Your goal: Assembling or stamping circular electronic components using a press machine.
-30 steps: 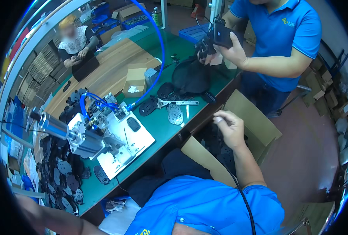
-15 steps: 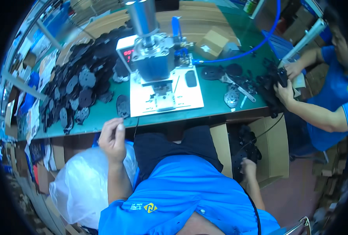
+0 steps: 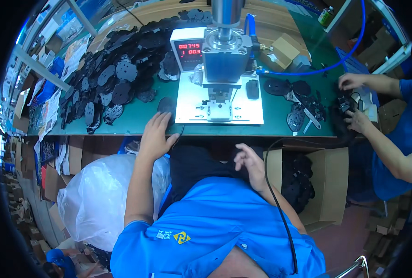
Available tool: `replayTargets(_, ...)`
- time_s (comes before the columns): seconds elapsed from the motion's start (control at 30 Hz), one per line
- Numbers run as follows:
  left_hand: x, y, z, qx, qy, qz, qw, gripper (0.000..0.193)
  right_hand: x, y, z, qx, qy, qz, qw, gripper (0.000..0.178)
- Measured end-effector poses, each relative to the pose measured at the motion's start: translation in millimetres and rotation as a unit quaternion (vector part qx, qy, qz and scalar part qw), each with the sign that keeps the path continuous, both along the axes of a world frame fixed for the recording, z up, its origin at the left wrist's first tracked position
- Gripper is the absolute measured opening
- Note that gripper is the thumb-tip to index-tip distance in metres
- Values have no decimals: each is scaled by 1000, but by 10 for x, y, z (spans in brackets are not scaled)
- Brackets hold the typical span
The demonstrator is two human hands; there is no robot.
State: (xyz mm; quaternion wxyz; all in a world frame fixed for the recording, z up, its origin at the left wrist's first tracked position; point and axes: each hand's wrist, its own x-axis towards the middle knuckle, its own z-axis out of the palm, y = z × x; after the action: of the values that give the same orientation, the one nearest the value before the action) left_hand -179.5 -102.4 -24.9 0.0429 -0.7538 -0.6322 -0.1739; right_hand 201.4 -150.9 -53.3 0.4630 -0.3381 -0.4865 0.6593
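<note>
My left hand [image 3: 156, 135] reaches over the table's front edge, fingers stretched out, its fingertips at a flat dark oval part [image 3: 165, 105] left of the press. Whether the fingertips press on that part I cannot tell. Above my lap, my right hand [image 3: 251, 162] is raised with nothing visible in it, its fingers apart and slightly bent. The bench press [image 3: 224, 62] stands between and beyond my hands, on a white base plate [image 3: 187, 102]. A small metal fixture [image 3: 220, 111] sits under its ram. Another dark oval part [image 3: 252, 89] lies on the plate's right side.
A large heap of dark flat parts [image 3: 122, 69] covers the table's left. At right lie more parts [image 3: 296, 118], a small cardboard box [image 3: 280, 52] and a blue air hose [image 3: 308, 72]. An open carton [image 3: 333, 185] holds dark parts; a white plastic bag [image 3: 104, 199] bulges at left. A co-worker's hands [image 3: 358, 121] work at right.
My right hand has come up out of the carton to above my lap. My left hand has moved forward and right, reaching the dark part. The view has shifted.
</note>
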Motion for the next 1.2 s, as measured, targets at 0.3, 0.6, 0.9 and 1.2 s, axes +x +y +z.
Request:
replayTargets(0.3,-131,-223,81,-60,-52,32,996,55,-297,792,403,327,-288,-125,891,50)
replayTargets(0.6,1070,-11,474,118,-84,-195,970,32,-303,1029,358,378,-307,-149,860,48)
replayTargets(0.9,1373,376,209,145,-25,-176,973,35,-262,1093,359,401,-350,-136,835,51)
replayTargets(1.2,1447,354,83,115,-89,-153,977,42,-381,1210,170,426,-381,-109,813,52)
